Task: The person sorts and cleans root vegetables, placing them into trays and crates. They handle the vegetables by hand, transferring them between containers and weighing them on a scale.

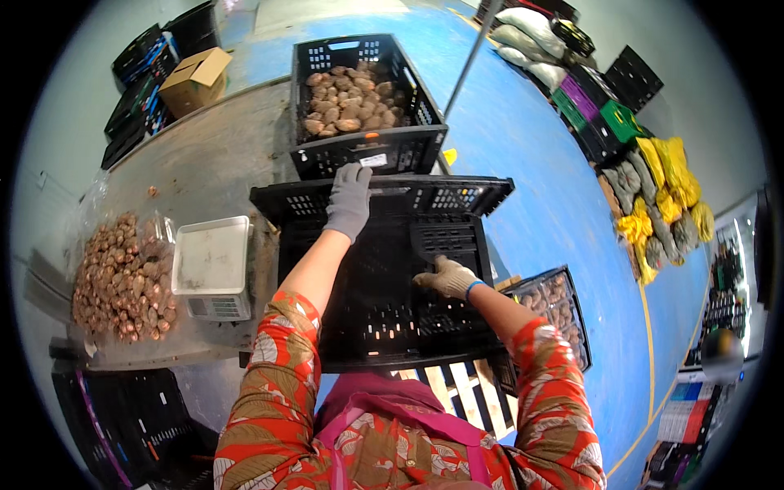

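Before me lies a partly unfolded black folding plastic crate (373,269) with its far wall (392,199) raised. My left hand (349,205), in a grey glove, has its fingers over the top edge of that wall. Over the right part of the crate is my right hand (450,278), in a cream knitted glove, thumb apart from the fingers and nothing visible in it. A side panel (450,245) lies low beside it; whether the hand touches it I cannot tell. Just beyond stands a black crate (367,150) holding brown taro-like tubers (349,101).
A weighing scale (211,263) and a tuber heap (125,282) occupy the metal table (245,110) at left. Another tuber crate (554,312) stands low at right near a wooden pallet (459,392). A metal pole (471,61) rises beyond. Folded crates (122,422) stand lower left.
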{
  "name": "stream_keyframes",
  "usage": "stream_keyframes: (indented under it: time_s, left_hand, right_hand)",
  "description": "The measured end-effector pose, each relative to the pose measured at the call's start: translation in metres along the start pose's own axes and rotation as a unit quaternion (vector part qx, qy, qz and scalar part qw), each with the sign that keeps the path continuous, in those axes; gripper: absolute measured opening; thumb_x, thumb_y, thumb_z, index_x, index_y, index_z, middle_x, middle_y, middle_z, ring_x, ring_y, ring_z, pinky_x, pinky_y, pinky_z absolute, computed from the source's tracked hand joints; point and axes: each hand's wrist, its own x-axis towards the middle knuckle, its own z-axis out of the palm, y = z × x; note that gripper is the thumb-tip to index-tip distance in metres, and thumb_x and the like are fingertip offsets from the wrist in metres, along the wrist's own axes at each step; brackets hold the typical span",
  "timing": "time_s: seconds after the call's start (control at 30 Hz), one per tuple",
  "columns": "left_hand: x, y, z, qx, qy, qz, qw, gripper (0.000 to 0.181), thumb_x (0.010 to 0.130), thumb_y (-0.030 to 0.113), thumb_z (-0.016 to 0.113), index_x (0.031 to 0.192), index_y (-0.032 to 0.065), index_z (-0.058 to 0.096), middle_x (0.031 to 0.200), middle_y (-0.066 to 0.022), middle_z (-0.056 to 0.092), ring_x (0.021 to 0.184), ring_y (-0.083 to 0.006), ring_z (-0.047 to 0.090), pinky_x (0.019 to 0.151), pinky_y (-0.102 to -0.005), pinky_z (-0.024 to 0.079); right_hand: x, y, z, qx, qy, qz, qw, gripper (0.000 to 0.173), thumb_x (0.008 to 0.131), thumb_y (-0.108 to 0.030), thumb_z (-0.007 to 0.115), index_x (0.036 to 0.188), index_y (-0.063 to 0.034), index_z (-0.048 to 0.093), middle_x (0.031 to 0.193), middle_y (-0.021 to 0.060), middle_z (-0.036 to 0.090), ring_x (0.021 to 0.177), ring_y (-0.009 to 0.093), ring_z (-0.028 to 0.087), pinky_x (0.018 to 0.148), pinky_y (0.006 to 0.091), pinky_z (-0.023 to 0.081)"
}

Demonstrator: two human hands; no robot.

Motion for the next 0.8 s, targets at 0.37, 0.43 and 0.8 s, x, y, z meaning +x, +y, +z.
stream_keyframes:
  time_s: [0.37, 0.43, 0.8]
  left_hand:
    - [-0.137, 0.013, 0.016, -0.028, -0.478, 0.265, 0.837, 0.042, 0.088, 0.031, 0.054, 0.126, 0.0139, 0.057, 0.135, -0.0145, 0.051, 0.13, -0.0323, 0.044, 0.111, -0.0482, 0.03]
    - [-0.159, 0.019, 0.003, -0.039, -0.512, 0.262, 0.817, 0.05, 0.088, 0.037, 0.053, 0.134, 0.0163, 0.052, 0.143, -0.0106, 0.046, 0.134, -0.0318, 0.04, 0.114, -0.0532, 0.023]
    - [-0.132, 0.015, -0.027, 0.058, -0.602, 0.177, 0.776, 0.047, 0.089, 0.055, 0.051, 0.101, 0.0136, 0.071, 0.088, -0.0135, 0.07, 0.091, -0.0344, 0.066, 0.098, -0.0446, 0.041]
  right_hand:
    - [0.057, -0.006, 0.077, -0.159, 0.072, 0.125, 0.977, 0.095, 0.083, -0.031, 0.07, 0.153, -0.0328, 0.006, 0.141, 0.0183, 0.043, 0.124, 0.034, 0.053, 0.1, 0.0433, 0.047]
    - [0.047, -0.001, 0.073, -0.098, 0.089, 0.097, 0.986, 0.092, 0.081, -0.026, 0.069, 0.153, -0.031, 0.011, 0.138, 0.0221, 0.044, 0.122, 0.04, 0.052, 0.101, 0.0453, 0.046]
    - [-0.061, 0.037, -0.065, 0.176, 0.259, 0.072, 0.947, 0.073, 0.078, -0.017, 0.067, 0.145, -0.0115, 0.037, 0.128, 0.0218, 0.058, 0.118, 0.032, 0.057, 0.103, 0.0381, 0.042]
